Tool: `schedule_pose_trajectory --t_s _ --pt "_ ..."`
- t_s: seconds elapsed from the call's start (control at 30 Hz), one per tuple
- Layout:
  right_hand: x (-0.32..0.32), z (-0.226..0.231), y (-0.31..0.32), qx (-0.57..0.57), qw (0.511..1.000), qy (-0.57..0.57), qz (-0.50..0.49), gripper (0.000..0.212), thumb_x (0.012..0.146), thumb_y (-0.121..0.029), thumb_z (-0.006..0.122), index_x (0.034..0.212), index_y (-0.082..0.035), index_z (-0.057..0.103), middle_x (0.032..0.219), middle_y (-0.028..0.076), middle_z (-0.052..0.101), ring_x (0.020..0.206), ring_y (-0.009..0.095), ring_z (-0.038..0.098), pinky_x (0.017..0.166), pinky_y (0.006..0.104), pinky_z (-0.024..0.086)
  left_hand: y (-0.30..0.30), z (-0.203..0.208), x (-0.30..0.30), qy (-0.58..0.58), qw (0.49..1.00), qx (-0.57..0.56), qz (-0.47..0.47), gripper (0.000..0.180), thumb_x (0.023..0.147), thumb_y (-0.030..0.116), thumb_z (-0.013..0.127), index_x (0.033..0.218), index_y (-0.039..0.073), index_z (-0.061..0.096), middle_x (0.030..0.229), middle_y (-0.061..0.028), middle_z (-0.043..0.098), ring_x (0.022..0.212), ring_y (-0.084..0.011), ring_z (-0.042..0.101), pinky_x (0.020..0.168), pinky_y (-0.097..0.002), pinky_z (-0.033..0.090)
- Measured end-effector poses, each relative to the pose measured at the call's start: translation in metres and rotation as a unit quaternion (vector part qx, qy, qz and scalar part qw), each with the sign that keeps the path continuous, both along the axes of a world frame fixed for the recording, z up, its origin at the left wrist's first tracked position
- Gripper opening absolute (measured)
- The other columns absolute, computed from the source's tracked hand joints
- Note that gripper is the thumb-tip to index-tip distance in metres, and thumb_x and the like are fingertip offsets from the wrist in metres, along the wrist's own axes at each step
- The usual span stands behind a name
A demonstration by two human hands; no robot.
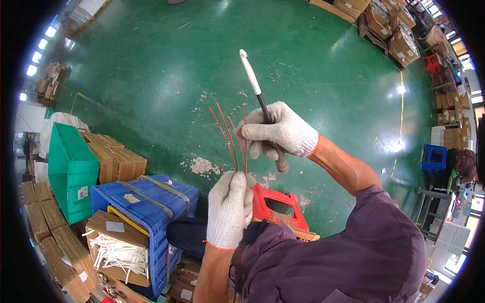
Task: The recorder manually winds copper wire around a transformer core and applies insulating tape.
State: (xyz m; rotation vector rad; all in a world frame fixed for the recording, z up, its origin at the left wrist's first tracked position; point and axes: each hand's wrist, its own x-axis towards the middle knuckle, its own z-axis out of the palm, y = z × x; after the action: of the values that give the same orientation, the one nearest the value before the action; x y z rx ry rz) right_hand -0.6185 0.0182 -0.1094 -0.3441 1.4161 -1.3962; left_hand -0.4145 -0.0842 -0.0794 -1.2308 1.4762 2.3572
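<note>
My left hand point(229, 204), in a pale knit glove, pinches several thin reddish-brown wires point(232, 144) at their lower part; they fan out upward. Gloved the same way, my right hand point(283, 130) grips the black handle of a crochet hook point(251, 73), whose white shaft and hooked tip point up and away. The thumb and forefinger of that hand are at the rightmost wire; whether they pinch it is hard to tell. Both hands are close together in front of my body, above the green floor.
A red plastic stool point(301, 217) is just beyond my lap. At the left are a blue crate point(174, 194), a cardboard box point(103, 222) of white sticks, a green bin point(83, 174) and stacked cartons point(129, 161). More boxes point(376, 22) and a blue stool point(433, 157) line the right.
</note>
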Motion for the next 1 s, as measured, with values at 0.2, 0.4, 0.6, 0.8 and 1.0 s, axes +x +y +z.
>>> schedule_pose_trajectory --t_s 0.2,0.4,0.6,0.8,1.0 --pt "0.004 0.015 -0.005 0.048 0.997 0.017 0.050 0.027 0.098 -0.023 0.076 0.109 0.002 0.077 0.072 0.008 0.074 0.046 0.008 0.061 0.037 0.0243 0.049 -0.002 -0.002 0.003 -0.005 1.000 -0.027 -0.009 0.034 0.115 0.031 0.051 0.099 0.003 0.062 0.066 0.0059 0.044 0.051 -0.0026 0.035 0.045 -0.0242 0.028" --pt "0.004 0.008 -0.008 0.004 0.998 -0.008 0.056 0.025 0.096 -0.020 0.078 0.106 0.002 0.077 0.070 0.010 0.073 0.047 0.008 0.061 0.038 0.0258 0.049 -0.005 -0.001 0.003 0.009 0.999 -0.036 -0.015 0.030 0.114 0.029 0.053 0.103 0.003 0.062 0.067 0.0053 0.043 0.049 -0.0032 0.033 0.041 -0.0236 0.027" --pt "0.014 -0.012 -0.010 -0.092 0.992 -0.086 0.004 0.022 0.099 -0.018 0.077 0.108 0.001 0.075 0.075 0.006 0.071 0.050 0.008 0.058 0.044 0.0229 0.045 -0.008 0.003 0.003 0.008 1.000 0.021 -0.016 0.032 0.114 0.030 0.053 0.103 0.002 0.064 0.067 0.0061 0.043 0.051 -0.0023 0.033 0.044 -0.0234 0.027" --pt "0.023 -0.012 -0.011 -0.082 0.993 -0.075 -0.038 0.018 0.101 -0.017 0.075 0.105 0.000 0.074 0.073 0.003 0.069 0.049 0.008 0.057 0.043 0.0242 0.046 -0.012 0.004 0.001 0.002 0.996 0.092 0.002 0.033 0.113 0.029 0.054 0.103 0.000 0.066 0.068 0.0067 0.042 0.051 -0.0022 0.033 0.044 -0.0231 0.026" --pt "0.025 -0.001 -0.012 -0.059 0.997 -0.054 -0.018 0.029 0.105 -0.024 0.071 0.121 0.001 0.073 0.074 0.004 0.070 0.048 0.007 0.056 0.044 0.0234 0.047 -0.014 0.001 0.002 0.001 0.998 0.062 -0.004 0.032 0.113 0.029 0.054 0.100 0.002 0.065 0.068 0.0075 0.040 0.049 -0.0023 0.031 0.043 -0.0231 0.024"
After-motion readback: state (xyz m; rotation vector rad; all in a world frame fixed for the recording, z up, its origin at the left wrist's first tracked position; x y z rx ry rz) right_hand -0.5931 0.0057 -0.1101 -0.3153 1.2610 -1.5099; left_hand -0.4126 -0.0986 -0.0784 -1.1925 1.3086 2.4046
